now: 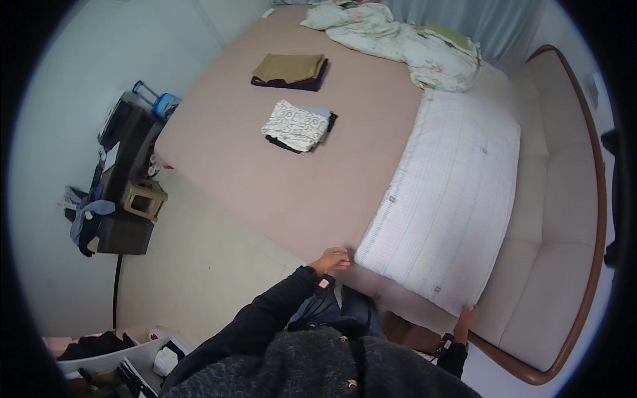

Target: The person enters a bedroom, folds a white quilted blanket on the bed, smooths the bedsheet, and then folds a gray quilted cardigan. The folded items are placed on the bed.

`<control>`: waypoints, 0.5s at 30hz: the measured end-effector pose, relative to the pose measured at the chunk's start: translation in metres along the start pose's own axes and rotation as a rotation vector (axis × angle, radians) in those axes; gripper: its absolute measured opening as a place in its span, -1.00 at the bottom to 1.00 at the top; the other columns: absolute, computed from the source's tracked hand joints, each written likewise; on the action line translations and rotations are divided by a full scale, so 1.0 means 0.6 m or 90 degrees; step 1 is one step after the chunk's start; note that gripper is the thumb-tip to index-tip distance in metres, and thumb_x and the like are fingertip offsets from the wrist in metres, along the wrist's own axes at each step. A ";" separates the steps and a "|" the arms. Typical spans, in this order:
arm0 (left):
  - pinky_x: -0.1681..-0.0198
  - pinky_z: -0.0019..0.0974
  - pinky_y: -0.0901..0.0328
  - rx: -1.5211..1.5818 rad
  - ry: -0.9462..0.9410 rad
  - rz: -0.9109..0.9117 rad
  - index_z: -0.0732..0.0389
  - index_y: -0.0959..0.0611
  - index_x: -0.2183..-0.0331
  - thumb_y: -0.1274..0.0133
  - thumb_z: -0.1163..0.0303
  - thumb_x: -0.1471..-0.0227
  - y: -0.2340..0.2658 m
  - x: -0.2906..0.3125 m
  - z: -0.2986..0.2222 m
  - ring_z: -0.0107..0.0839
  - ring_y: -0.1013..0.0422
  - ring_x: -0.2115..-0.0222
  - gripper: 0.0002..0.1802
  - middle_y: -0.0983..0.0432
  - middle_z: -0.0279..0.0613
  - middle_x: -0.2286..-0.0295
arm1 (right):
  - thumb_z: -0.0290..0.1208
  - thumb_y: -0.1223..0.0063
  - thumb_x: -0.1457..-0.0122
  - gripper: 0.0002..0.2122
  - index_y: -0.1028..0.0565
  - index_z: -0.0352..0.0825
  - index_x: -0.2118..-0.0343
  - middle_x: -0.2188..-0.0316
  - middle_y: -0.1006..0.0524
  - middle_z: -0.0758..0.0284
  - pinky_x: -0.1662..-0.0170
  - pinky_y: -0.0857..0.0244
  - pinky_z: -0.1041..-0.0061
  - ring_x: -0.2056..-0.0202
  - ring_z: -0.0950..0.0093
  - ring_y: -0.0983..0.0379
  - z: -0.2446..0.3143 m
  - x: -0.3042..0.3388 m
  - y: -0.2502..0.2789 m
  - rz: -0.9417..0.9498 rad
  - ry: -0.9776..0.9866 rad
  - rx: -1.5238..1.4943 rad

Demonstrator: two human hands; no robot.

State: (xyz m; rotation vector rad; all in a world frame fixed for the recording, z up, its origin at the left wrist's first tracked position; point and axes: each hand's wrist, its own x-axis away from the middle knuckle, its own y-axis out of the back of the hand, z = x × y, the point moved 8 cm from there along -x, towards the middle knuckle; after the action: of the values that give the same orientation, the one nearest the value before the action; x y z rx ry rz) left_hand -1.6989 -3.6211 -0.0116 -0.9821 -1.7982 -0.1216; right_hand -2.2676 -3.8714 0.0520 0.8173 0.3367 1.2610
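- Lying across the headboard end of the bed point(245, 169): white quilted pad point(451, 199), roughly rectangular, faint stripes, a few small printed motifs; mostly flat. One long side runs beside the padded headboard point(570, 199); the other borders the bare pinkish sheet point(365, 166).
- Right grip point(468, 314): bare hand at the pad's near corner on the headboard side; fingers closed on the edge there.
- Left grip point(334, 259): bare hand at the bed's near edge, just beside the pad's other near corner; fingers partly curled. Contact with pad or sheet cannot be told from this view.
- Both wrists: dark sleeves, a small strapped device on each.
- Far end of pad: rumpled floral quilt point(381, 40) heaped against it, a green item point(446, 36) showing behind; blue-grey curtain point(464, 16) beyond.
- Mid-bed, well apart from both hands: two folded clothing stacks. Farther stack point(288, 68) tan on top, dark beneath; nearer stack point(296, 126) white with dark pattern on top, grey and black edges showing below.
- Left of bed, against wall: dark surface point(130, 139) with assorted items, beige stool point(144, 198) beside it, blue wheeled case point(166, 106) near the far end.
- Lower left: white open compartments point(136, 355) holding dark cloth and other items, details unclear.
- Floor point(199, 265): pale, between bed and dark furniture.
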 end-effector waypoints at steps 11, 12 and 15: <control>0.34 -0.28 -0.44 -0.066 -0.100 -0.309 0.20 -0.53 0.16 -0.05 0.31 -0.10 0.488 0.199 0.048 -0.34 -0.51 0.39 -0.74 -0.53 -0.18 0.39 | -0.53 -0.15 0.11 -0.73 -0.45 -0.40 0.28 0.37 -0.45 0.29 0.18 -0.25 0.46 0.29 0.42 -0.37 0.307 0.134 -0.307 0.235 0.160 -0.020; 0.35 -0.27 -0.43 -0.016 -0.083 -0.317 0.19 -0.53 0.17 -0.04 0.31 -0.11 0.528 0.224 0.076 -0.35 -0.51 0.40 -0.74 -0.53 -0.18 0.39 | -0.53 -0.15 0.11 -0.75 -0.46 -0.39 0.30 0.41 -0.46 0.31 0.21 -0.26 0.48 0.33 0.44 -0.37 0.322 0.159 -0.340 0.269 0.177 -0.024; 0.38 -0.24 -0.43 0.026 -0.043 -0.368 0.18 -0.53 0.19 -0.01 0.35 -0.12 0.640 0.297 0.155 -0.31 -0.51 0.40 -0.79 -0.53 -0.16 0.39 | -0.52 -0.11 0.05 -0.82 -0.45 -0.31 0.33 0.53 -0.41 0.41 0.48 -0.26 0.51 0.51 0.59 -0.33 0.348 0.259 -0.460 0.411 0.133 -0.013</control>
State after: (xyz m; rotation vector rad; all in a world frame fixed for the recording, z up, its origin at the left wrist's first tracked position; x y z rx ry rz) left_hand -1.5341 -3.2212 -0.0420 -0.4160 -2.0939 -0.4115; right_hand -1.8917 -3.8224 0.0314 0.8057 0.2296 1.9588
